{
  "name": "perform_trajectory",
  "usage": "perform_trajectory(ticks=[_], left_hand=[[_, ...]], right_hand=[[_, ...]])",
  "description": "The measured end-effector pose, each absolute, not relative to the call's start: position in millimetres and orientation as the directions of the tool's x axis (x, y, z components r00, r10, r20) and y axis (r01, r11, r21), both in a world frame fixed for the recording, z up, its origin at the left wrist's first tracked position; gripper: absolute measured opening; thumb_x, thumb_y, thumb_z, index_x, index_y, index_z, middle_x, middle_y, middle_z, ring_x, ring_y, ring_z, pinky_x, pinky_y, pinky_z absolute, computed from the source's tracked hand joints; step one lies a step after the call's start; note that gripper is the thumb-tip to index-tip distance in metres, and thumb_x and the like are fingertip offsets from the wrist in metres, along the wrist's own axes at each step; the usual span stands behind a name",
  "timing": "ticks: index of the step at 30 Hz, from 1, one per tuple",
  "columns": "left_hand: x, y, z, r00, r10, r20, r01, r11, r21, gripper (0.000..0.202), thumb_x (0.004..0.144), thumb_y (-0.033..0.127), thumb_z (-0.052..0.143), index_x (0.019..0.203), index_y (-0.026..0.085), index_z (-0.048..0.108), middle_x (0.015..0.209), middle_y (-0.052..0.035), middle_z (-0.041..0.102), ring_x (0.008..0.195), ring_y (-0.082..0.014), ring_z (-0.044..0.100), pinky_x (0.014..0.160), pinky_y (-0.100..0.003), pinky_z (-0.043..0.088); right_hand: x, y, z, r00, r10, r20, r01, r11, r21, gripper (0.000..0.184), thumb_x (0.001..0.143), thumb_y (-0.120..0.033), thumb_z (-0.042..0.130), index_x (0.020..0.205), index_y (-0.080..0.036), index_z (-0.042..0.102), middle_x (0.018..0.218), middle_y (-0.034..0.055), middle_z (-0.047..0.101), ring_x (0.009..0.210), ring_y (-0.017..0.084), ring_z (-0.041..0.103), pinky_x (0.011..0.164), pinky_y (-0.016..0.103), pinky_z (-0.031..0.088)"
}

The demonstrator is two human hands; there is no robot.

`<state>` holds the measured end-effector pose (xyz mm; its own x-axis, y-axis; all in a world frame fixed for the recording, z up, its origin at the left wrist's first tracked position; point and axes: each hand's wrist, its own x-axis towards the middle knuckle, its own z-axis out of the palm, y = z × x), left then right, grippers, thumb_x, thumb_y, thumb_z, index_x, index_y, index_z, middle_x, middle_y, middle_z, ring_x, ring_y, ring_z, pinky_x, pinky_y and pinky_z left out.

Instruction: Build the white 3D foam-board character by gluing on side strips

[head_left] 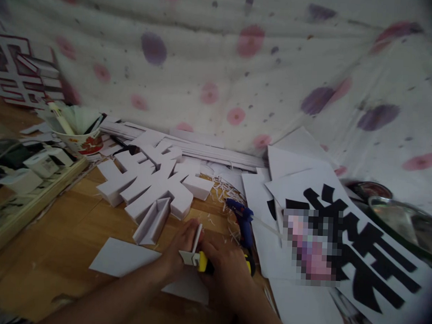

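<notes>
Wooden worktop (pixel 66 227): smooth grain. White block letter (pixel 147 183) on it, left of centre: matte, thick, crisp-edged; most strokes look walled, one lower stroke a hollow trough. Judged well advanced; some walls probably left to cut and fit. Blue plastic glue gun (pixel 241 218): lying to its right. Right hand (pixel 229 263): wrapped round yellow-black cutter (pixel 203 262), flat metal blade at the strip. Left hand (pixel 180 241): pinching that thin, stiff white strip (pixel 197 237). Shavings (pixel 227 189): fine, white, scattered beyond the glue gun
</notes>
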<state>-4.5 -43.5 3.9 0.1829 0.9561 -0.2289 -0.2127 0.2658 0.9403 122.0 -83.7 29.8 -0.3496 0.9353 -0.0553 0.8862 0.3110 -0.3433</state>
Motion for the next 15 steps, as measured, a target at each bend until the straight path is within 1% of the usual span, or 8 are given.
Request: perform_trajectory(ticks=[1,3,4,6,10,13,15], left_hand=[[-4,-44,5,0.171,0.958,-0.231,-0.214,0.265,0.94,0.032,0.072,0.051,0.057,0.064,0.021,0.053,0.067,-0.0022,0.055,0.07,-0.0197,0.054,0.07,-0.034,0.046],[-5,-44,8,0.143,0.958,-0.248,-0.206,0.274,0.939,0.028,0.07,0.049,0.06,0.071,0.021,0.058,0.078,-0.0052,0.06,0.083,-0.0235,0.057,0.08,-0.036,0.046],[-5,-44,9,0.132,0.955,-0.264,-0.201,0.287,0.937,0.026,0.07,0.047,0.062,0.073,0.021,0.06,0.083,-0.0066,0.062,0.09,-0.0251,0.057,0.084,-0.037,0.044],[-5,-45,11,0.122,0.945,-0.303,-0.192,0.322,0.927,0.023,0.069,0.044,0.064,0.075,0.022,0.061,0.09,-0.0082,0.064,0.099,-0.0275,0.056,0.089,-0.037,0.043],[-4,-46,7,0.115,0.93,-0.349,-0.217,0.367,0.905,0.022,0.071,0.043,0.062,0.078,0.022,0.061,0.096,-0.0089,0.064,0.105,-0.0287,0.055,0.088,-0.038,0.044],[-9,-46,-1,0.174,0.942,-0.288,-0.214,0.322,0.922,0.019,0.072,0.04,0.062,0.08,0.022,0.062,0.095,-0.0086,0.064,0.109,-0.0281,0.052,0.086,-0.036,0.045],[-14,-45,-5,0.234,0.944,-0.234,-0.212,0.285,0.935,0.019,0.067,0.034,0.067,0.082,0.023,0.062,0.097,-0.0076,0.063,0.112,-0.0275,0.049,0.086,-0.034,0.044]], right_hand=[[122,-84,29,-0.348,0.936,-0.059,0.887,0.308,-0.343,0.025,0.072,-0.023,0.059,0.096,-0.023,0.06,0.098,0.003,0.067,0.09,0.021,0.06,0.076,0.028,0.04],[122,-84,30,-0.351,0.935,-0.058,0.886,0.312,-0.343,0.025,0.072,-0.023,0.058,0.097,-0.023,0.06,0.1,0.0035,0.066,0.094,0.022,0.058,0.078,0.029,0.04],[122,-84,30,-0.353,0.934,-0.056,0.886,0.314,-0.341,0.025,0.072,-0.023,0.058,0.097,-0.023,0.06,0.102,0.004,0.066,0.096,0.022,0.058,0.079,0.029,0.039],[122,-84,31,-0.356,0.932,-0.071,0.889,0.314,-0.334,0.026,0.072,-0.023,0.058,0.097,-0.023,0.06,0.101,0.0047,0.066,0.095,0.022,0.058,0.078,0.03,0.039],[122,-83,33,-0.353,0.931,-0.098,0.893,0.304,-0.332,0.028,0.072,-0.023,0.058,0.1,-0.022,0.06,0.096,0.0042,0.067,0.087,0.022,0.06,0.072,0.029,0.041],[123,-83,33,-0.357,0.93,-0.089,0.889,0.31,-0.336,0.027,0.071,-0.024,0.059,0.098,-0.022,0.061,0.095,0.0045,0.067,0.086,0.021,0.06,0.073,0.029,0.041],[123,-83,33,-0.362,0.929,-0.076,0.886,0.318,-0.336,0.026,0.072,-0.023,0.059,0.098,-0.022,0.061,0.096,0.0045,0.067,0.089,0.021,0.06,0.075,0.029,0.041]])
